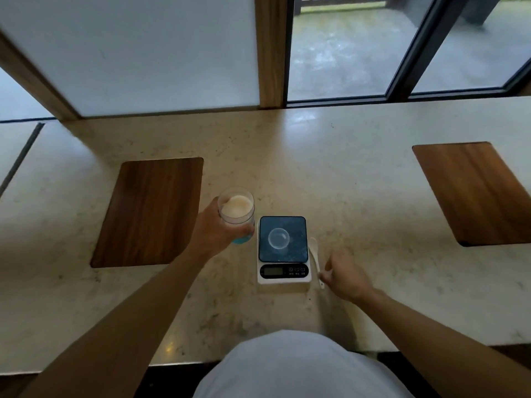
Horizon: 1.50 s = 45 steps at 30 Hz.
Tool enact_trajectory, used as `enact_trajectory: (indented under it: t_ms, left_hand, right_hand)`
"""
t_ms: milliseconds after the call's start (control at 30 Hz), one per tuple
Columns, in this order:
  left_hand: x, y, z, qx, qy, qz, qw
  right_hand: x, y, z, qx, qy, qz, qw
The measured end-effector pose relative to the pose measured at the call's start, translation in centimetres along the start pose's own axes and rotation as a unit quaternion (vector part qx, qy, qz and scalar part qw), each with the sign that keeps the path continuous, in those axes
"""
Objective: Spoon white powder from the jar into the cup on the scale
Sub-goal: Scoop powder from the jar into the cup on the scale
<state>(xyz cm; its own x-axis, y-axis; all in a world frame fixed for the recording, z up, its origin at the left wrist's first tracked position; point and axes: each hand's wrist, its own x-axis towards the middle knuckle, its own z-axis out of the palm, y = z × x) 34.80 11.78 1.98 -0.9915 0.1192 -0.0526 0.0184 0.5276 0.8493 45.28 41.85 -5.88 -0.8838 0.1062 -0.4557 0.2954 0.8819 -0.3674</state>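
My left hand (218,228) grips a clear jar (236,209) of white powder, open at the top, held just left of the scale. A blue piece (240,240), perhaps the lid, shows under the jar. The small scale (283,271) has a dark platform with a clear empty cup (278,238) standing in its middle. A white spoon (315,258) lies on the counter along the scale's right side. My right hand (343,275) is at the spoon's handle end, fingertips touching or almost touching it; I cannot tell if it grips.
The pale stone counter (359,196) holds two wooden boards, one at the left (149,211) and one at the far right (474,193). A wall panel and windows rise behind the counter. My white-clothed body is at the near edge.
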Motion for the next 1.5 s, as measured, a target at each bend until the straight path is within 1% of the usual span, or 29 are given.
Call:
enact_trajectory:
  t_ms: [100, 200, 433, 567, 700, 833, 933, 1067, 1133, 1200, 1400, 1500]
  left_hand:
    - [-0.3, 0.0, 0.0, 0.006, -0.008, -0.001, 1.000]
    - [-0.6, -0.4, 0.2, 0.009, -0.008, -0.017, 1.000]
    - [-0.8, -0.9, 0.3, 0.011, -0.025, -0.005, 1.000]
    - [-0.8, -0.9, 0.6, 0.014, -0.028, 0.006, 0.999]
    - [-0.7, -1.0, 0.8, 0.014, -0.030, -0.006, 0.999]
    - [-0.7, -1.0, 0.7, 0.014, -0.036, -0.007, 0.999]
    - [-0.9, -1.2, 0.6, 0.022, -0.037, -0.003, 0.999]
    - [-0.9, -1.2, 0.4, 0.030, -0.037, 0.002, 0.999]
    - [-0.8, -0.7, -0.1, 0.030, -0.024, 0.002, 0.999]
    - [-0.4, -0.5, -0.3, 0.036, -0.024, 0.000, 0.999]
    - [-0.6, -0.6, -0.1, 0.050, -0.022, -0.007, 0.998]
    - [-0.8, -0.7, 0.1, 0.059, -0.024, -0.010, 0.998]
  right_hand:
    - [-0.3, -0.2, 0.6, 0.010, -0.012, 0.015, 1.000]
    - [-0.4, -0.4, 1.1, 0.000, -0.007, 0.015, 1.000]
    - [-0.2, -0.7, 1.5, -0.022, -0.003, 0.036, 0.999]
    - [0.1, -0.8, 1.7, 0.004, -0.003, 0.062, 0.998]
    - [0.4, -0.5, 1.8, 0.046, -0.001, 0.077, 0.996]
    - [0.3, 0.0, 1.6, 0.062, 0.009, 0.072, 0.995]
    - [0.3, 0.1, 1.1, 0.082, 0.040, 0.061, 0.994]
    - [0.8, -0.5, -0.6, 0.116, 0.115, 0.038, 0.986]
    - [0.9, -1.5, -2.3, 0.139, 0.148, 0.018, 0.979]
    - [1.2, -2.2, -3.9, 0.168, 0.167, 0.008, 0.971]
    - [1.0, -4.8, -6.4, 0.206, 0.228, -0.042, 0.951]
    - [0.6, -5.9, -7.1, 0.230, 0.238, -0.076, 0.941]
